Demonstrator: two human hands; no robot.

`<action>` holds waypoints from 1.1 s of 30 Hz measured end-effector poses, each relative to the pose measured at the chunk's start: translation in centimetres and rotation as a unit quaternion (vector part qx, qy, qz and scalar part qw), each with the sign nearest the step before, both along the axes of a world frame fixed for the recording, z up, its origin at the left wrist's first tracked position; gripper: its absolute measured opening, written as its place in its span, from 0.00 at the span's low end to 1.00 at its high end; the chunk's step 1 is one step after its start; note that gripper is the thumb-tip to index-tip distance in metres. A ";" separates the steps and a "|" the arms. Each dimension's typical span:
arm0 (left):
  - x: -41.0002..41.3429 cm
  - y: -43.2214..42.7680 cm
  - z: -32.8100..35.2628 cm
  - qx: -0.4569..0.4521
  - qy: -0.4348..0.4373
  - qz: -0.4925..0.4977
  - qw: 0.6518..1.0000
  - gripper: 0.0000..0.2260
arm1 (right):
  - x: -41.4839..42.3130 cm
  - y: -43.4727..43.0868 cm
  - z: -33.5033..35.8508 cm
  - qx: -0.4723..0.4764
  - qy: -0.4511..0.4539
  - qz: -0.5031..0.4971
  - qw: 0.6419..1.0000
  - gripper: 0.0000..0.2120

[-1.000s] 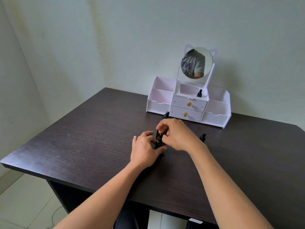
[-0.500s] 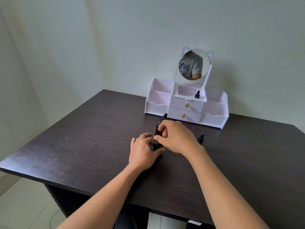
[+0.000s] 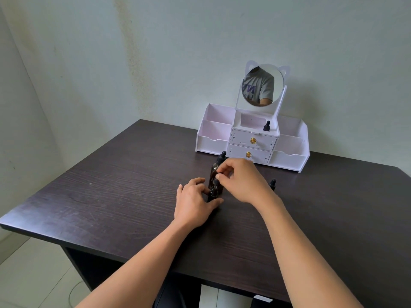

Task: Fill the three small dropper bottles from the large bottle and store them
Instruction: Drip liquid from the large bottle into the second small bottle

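A large amber bottle (image 3: 214,172) with a black dropper top stands upright mid-table. Just in front of it stands a small dark dropper bottle (image 3: 213,192). My left hand (image 3: 194,203) grips that small bottle's base between thumb and fingers. My right hand (image 3: 241,180) pinches its black dropper cap from above. A second small dropper bottle (image 3: 272,184) stands on the table behind my right wrist, partly hidden. A third small dropper bottle (image 3: 266,126) stands in the top middle tray of the white organizer (image 3: 211,138).
The white organizer has a round cat-ear mirror (image 3: 262,85), two drawers with gold knobs and open side compartments, and stands against the back wall. The dark wooden table (image 3: 111,185) ends at a left edge and a near edge, with tiled floor below.
My right hand has risen slightly, fingers now pinching the cap of the small bottle. The view shifted a little; the left hand stays on the small bottle.
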State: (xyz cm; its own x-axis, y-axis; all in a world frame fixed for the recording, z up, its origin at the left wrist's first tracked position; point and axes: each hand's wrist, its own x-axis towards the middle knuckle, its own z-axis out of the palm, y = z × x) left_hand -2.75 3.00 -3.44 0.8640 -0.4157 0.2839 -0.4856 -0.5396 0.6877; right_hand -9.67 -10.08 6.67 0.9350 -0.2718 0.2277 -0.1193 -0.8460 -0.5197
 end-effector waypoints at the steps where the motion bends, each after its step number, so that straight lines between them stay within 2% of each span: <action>1: -0.1 0.0 0.1 -0.002 0.001 0.001 1.000 0.14 | -0.3 -0.4 0.3 0.011 -0.015 -0.012 1.000 0.02; 6: -0.2 0.1 0.3 0.000 0.008 0.004 1.000 0.13 | -1.7 -3.0 0.8 0.058 -0.059 -0.076 0.994 0.02; 13: -0.2 0.1 0.2 0.004 0.007 0.005 1.000 0.14 | -1.3 -3.1 -3.0 0.020 0.015 -0.161 0.987 0.03; 24: -0.1 0.0 0.3 0.013 0.004 0.006 1.000 0.15 | -0.4 -2.3 -5.0 -0.047 0.082 -0.152 0.984 0.06; 33: -0.1 0.1 0.3 0.012 0.007 0.002 1.000 0.14 | -0.2 -2.8 -3.5 -0.050 0.034 -0.155 0.986 0.07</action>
State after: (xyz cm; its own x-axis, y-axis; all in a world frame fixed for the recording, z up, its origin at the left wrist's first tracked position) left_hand -2.88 3.11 -3.10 0.8698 -0.4186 0.2612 -0.4733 -0.5586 0.6811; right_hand -9.91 -12.93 3.21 0.8240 -0.5270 0.2080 -0.4123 -0.8096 -0.4178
